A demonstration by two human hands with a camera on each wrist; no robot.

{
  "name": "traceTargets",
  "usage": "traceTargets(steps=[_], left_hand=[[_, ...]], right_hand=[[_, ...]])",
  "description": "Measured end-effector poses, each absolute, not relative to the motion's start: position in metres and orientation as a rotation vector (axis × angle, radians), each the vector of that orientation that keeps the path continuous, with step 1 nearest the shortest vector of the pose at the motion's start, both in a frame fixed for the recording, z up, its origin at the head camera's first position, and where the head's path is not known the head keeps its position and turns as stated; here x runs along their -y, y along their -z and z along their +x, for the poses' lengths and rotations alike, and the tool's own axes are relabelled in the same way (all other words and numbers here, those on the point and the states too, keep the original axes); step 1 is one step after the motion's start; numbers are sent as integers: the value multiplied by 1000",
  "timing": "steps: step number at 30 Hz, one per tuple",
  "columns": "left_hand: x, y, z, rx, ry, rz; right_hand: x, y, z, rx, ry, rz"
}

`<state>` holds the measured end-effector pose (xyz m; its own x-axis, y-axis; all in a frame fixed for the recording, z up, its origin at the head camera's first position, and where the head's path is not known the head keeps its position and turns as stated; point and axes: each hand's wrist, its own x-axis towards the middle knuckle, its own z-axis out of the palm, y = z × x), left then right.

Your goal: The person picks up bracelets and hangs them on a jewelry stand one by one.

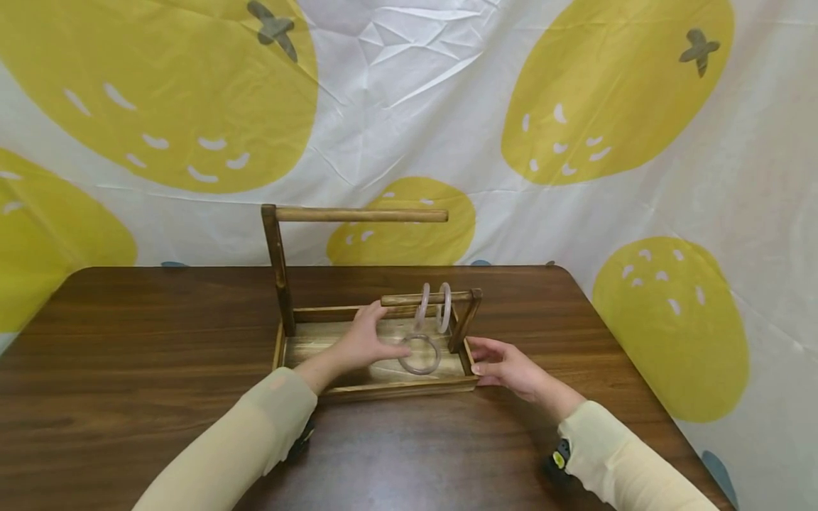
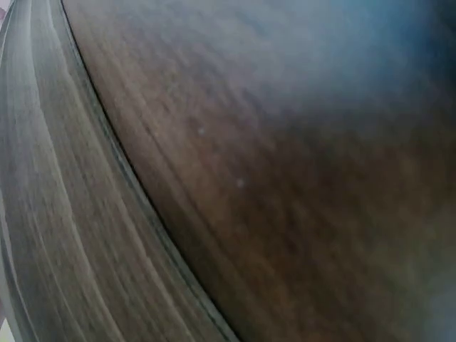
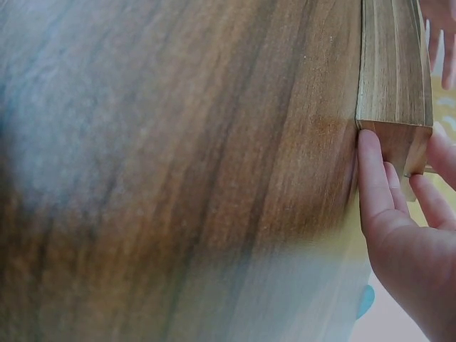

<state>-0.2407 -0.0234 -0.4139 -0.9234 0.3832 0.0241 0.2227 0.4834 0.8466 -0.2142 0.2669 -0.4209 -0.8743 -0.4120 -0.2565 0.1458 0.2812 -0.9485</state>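
A wooden jewelry stand (image 1: 402, 389) with a shallow tray base rests on the table. Two pale pinkish bangles (image 1: 444, 309) hang from its short bar (image 1: 399, 300); a third bangle (image 1: 420, 372) is lower, in the tray area. My left hand (image 1: 361, 342) reaches over the tray, fingers by the short bar's free end and thumb overlapping the third bangle's left edge. Thumb and fingers are spread apart. At the stand's right end, my right hand (image 1: 511, 370) holds the tray wall, thumb at the rim and fingers outside, as the right wrist view shows on the end face (image 3: 395, 139).
A taller post with a long bare bar (image 1: 364, 215) rises at the stand's left end. Brown wooden table (image 1: 128, 369) surrounds the stand. Behind it hangs a white curtain (image 1: 409, 128) with yellow fruit prints. The left wrist view shows only tray wall (image 2: 71, 192) and blurred tabletop.
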Motion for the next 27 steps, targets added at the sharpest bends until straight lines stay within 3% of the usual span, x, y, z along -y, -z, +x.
traceTargets(steps=[10, 27], left_hand=[[13, 425, -242, -2642, -1374, 763], [-1, 427, -242, -2670, -1162, 889]], right_hand=[[-264, 419, -212, -2092, 1628, -242], [-263, 417, -211, -2100, 1625, -244]])
